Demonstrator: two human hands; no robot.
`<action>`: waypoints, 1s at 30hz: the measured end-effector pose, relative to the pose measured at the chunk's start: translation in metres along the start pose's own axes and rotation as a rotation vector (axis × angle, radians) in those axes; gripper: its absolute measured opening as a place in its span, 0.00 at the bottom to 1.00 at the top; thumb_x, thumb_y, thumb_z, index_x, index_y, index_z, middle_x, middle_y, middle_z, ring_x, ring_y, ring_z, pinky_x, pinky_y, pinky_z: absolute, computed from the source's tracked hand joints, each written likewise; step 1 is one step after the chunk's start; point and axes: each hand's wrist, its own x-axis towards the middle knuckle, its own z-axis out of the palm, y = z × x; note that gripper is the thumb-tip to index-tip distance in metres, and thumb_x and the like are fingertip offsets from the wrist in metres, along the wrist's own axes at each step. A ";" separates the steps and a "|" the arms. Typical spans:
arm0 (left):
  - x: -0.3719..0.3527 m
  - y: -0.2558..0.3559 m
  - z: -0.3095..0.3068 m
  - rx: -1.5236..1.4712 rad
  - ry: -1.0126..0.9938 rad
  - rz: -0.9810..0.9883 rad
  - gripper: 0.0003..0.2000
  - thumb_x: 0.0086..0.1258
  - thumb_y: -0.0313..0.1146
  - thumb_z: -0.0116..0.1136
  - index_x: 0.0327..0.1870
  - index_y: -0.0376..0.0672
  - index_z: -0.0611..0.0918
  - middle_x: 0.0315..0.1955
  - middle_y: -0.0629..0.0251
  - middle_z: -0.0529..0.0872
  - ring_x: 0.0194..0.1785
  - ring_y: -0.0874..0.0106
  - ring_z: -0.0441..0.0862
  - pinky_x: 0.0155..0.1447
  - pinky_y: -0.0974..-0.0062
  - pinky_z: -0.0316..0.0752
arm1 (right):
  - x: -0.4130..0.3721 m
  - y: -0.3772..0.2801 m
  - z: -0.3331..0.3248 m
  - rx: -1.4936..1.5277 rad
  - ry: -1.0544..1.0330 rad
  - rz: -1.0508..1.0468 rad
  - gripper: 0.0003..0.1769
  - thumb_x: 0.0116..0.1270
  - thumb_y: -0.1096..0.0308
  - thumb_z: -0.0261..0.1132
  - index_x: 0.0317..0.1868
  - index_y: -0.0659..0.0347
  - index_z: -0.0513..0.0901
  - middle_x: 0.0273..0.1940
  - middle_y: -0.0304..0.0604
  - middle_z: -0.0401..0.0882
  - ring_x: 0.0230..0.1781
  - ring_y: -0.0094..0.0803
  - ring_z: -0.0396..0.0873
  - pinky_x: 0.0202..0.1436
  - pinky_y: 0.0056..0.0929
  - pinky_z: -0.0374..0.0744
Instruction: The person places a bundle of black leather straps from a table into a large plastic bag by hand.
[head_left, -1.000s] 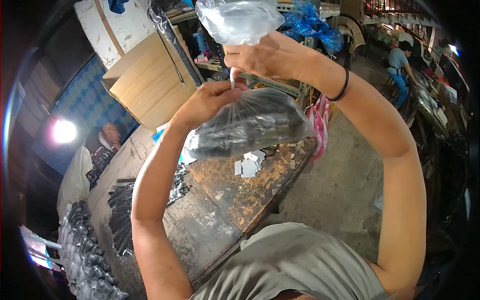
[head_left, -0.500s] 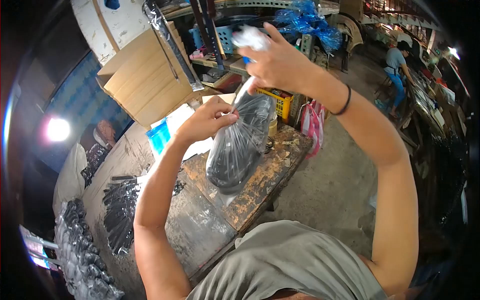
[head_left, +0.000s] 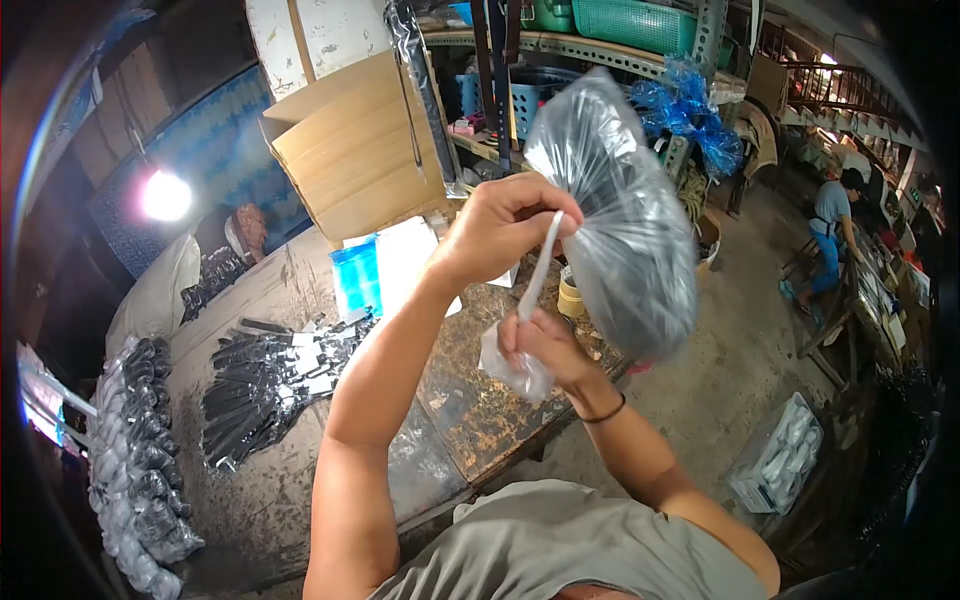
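A clear plastic bag [head_left: 620,215] with dark contents hangs tilted in the air above the worn table [head_left: 480,400]. My left hand [head_left: 500,225] pinches the bag's gathered neck, thumb against fingers. Lower and to the right, my right hand [head_left: 545,345] is closed round the twisted loose end [head_left: 520,375] of the same bag. The neck stretches between both hands as a thin twisted strand. What is inside the bag is dark and blurred.
Black plastic-wrapped strips [head_left: 260,400] lie on the table's left side, beside a heap of filled bags [head_left: 140,460]. Behind are a cardboard box [head_left: 350,150], a blue packet [head_left: 357,278] and a tape roll [head_left: 570,295]. A person [head_left: 832,220] sits at the far right.
The bag has swung from hanging below my hands to up and right of my left hand. My right hand has dropped from above to below the left, holding the loose end. The view has shifted.
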 end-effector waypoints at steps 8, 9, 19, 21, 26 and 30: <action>-0.098 -0.030 -0.032 0.302 -0.177 0.145 0.11 0.60 0.40 0.66 0.28 0.42 0.83 0.26 0.68 0.78 0.34 0.72 0.74 0.38 0.74 0.69 | 0.060 -0.052 -0.059 -0.729 -0.417 0.084 0.08 0.59 0.70 0.64 0.36 0.66 0.82 0.32 0.40 0.82 0.33 0.24 0.78 0.39 0.23 0.75; -0.122 -0.044 -0.041 0.431 -0.216 0.028 0.12 0.60 0.42 0.66 0.27 0.42 0.83 0.27 0.67 0.77 0.33 0.71 0.74 0.38 0.73 0.68 | 0.064 -0.044 -0.058 -0.795 -0.555 -0.049 0.11 0.60 0.67 0.65 0.38 0.65 0.82 0.31 0.40 0.82 0.33 0.24 0.78 0.38 0.23 0.75; -0.280 -0.160 0.003 -0.141 0.728 -0.460 0.04 0.69 0.31 0.54 0.35 0.41 0.75 0.26 0.74 0.74 0.26 0.84 0.66 0.26 0.86 0.60 | -0.007 0.114 0.038 -1.328 -0.367 -0.021 0.11 0.62 0.64 0.55 0.32 0.64 0.77 0.31 0.50 0.82 0.35 0.46 0.82 0.34 0.46 0.79; -0.288 -0.167 0.010 -0.123 0.738 -0.517 0.04 0.69 0.31 0.54 0.35 0.41 0.75 0.25 0.75 0.73 0.26 0.84 0.66 0.27 0.87 0.61 | -0.010 0.121 0.026 -1.395 -0.260 -0.104 0.10 0.61 0.64 0.56 0.33 0.63 0.76 0.27 0.49 0.80 0.29 0.44 0.82 0.30 0.42 0.79; -0.313 -0.211 0.017 0.156 0.721 -0.672 0.07 0.69 0.33 0.54 0.33 0.39 0.74 0.25 0.75 0.71 0.27 0.85 0.63 0.29 0.85 0.60 | -0.009 0.161 -0.002 -1.597 -0.451 0.190 0.11 0.61 0.64 0.57 0.29 0.64 0.78 0.26 0.49 0.79 0.26 0.45 0.80 0.29 0.44 0.76; -0.331 -0.220 0.035 0.172 0.780 -0.730 0.09 0.69 0.31 0.50 0.41 0.33 0.76 0.31 0.71 0.76 0.33 0.81 0.67 0.36 0.82 0.64 | -0.005 0.240 -0.023 -1.096 -0.726 0.222 0.13 0.61 0.59 0.56 0.30 0.61 0.80 0.30 0.48 0.80 0.33 0.47 0.79 0.35 0.43 0.75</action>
